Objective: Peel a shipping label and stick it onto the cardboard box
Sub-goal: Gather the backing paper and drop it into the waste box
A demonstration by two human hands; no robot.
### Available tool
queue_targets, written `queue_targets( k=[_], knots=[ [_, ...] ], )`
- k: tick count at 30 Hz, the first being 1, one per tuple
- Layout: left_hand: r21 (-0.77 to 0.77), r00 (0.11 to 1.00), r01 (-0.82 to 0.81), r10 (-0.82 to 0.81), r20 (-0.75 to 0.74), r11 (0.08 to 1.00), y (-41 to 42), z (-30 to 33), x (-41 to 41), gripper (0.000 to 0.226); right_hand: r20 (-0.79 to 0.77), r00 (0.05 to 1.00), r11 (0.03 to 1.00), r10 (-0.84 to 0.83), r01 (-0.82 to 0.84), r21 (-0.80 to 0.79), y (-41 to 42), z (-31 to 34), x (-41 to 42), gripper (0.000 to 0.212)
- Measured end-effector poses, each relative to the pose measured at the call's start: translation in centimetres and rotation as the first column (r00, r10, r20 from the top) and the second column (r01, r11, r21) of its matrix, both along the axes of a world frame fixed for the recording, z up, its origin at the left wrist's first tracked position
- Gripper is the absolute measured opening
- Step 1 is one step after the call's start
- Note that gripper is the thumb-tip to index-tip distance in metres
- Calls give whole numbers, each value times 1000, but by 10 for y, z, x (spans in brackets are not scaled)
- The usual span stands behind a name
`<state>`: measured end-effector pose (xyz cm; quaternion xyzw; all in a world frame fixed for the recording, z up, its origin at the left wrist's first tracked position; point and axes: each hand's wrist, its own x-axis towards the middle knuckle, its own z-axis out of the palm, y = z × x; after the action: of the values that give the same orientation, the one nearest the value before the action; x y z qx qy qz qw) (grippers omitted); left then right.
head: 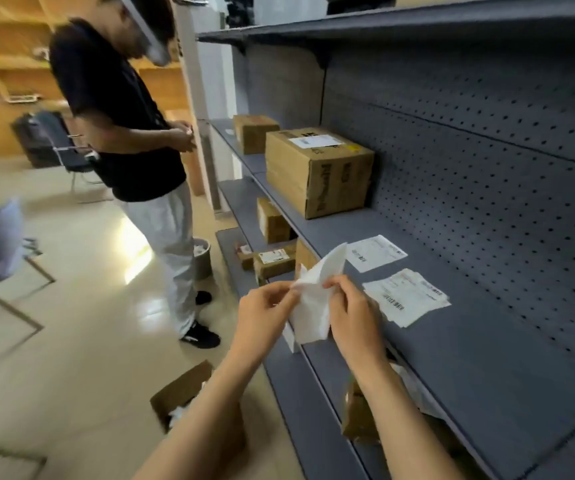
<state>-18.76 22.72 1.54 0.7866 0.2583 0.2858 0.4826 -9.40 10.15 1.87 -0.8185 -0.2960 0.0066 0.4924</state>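
Note:
A white shipping label (pixel 317 299) is held upright in front of the grey shelf (pixel 469 368), blank side toward me. My left hand (pixel 262 315) pinches its left edge and my right hand (pixel 352 313) pinches its right edge, with the sheet splitting into two layers near the top. A large cardboard box (pixel 320 174) stands further along the shelf with a white label stuck on its top. Two more printed labels lie flat on the shelf to the right of my hands: a single sheet (pixel 376 252) and a small stack (pixel 407 296).
Another person (pixel 130 133) in a black shirt stands left of the shelving. A smaller box (pixel 255 133) sits behind the large one, and other boxes (pixel 272 261) fill lower shelves. An open carton (pixel 182 393) lies on the floor, a grey bin (pixel 201 258) near it, chairs at left.

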Motion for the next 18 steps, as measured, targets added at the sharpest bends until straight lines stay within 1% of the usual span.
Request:
queue_targets(
  k=[2, 3, 5, 7, 9, 11, 14, 18],
  knots=[
    [-48, 998, -63, 64, 15, 997, 12, 5, -21, 17, 29, 999, 999, 36, -35, -39, 18, 3, -11, 25],
    [-67, 995, -97, 99, 17, 993, 19, 6, -34, 17, 16, 998, 997, 66, -65, -38, 29, 4, -19, 26],
    [-49, 991, -131, 132, 23, 990, 29, 10, -50, 19, 8, 992, 991, 129, -128, -30, 43, 4, -29, 17],
    [-30, 988, -154, 154, 27, 988, 42, 13, -67, 19, 51, 983, 984, 177, -176, -29, 60, 5, -41, 8],
    [-47, 982, -185, 187, 35, 982, 55, 16, -84, 16, 74, 975, 978, 208, -205, -45, 80, 4, -51, 12],
    [-46, 970, -240, 241, 33, 970, 70, 18, -95, 15, 53, 974, 974, 222, -218, -67, 100, 5, -58, 14],
    [-6, 959, -280, 280, 51, 960, 101, 19, -113, 17, 49, 969, 968, 243, -239, -70, 136, 4, -68, 10],
    [36, 931, -357, 352, 99, 934, 146, 16, -140, 24, 53, 956, 953, 289, -282, -109, 187, 3, -86, 13]
  ],
)
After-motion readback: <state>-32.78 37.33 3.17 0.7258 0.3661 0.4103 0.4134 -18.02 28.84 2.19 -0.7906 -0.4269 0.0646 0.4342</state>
